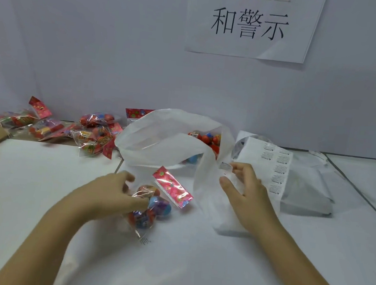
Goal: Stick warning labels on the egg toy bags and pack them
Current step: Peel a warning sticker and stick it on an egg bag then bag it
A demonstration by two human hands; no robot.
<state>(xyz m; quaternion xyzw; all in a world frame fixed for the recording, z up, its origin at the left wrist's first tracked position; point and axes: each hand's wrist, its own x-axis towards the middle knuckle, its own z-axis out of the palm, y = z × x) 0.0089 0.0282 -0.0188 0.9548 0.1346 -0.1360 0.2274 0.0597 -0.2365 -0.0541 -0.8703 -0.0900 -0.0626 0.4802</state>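
Your left hand [110,192] is gripping the egg toy bag [151,207] on the worktop [43,175]; your right hand [244,188] is pinching a warning label [225,166] at its fingertips. While you're laying it down, be holding the film taut and smoothing outward.

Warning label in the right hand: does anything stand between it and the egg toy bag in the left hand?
Yes. The handle loop of the white carrier bag lies between the warning label, pinched by the right hand, and the egg toy bag in the left hand.
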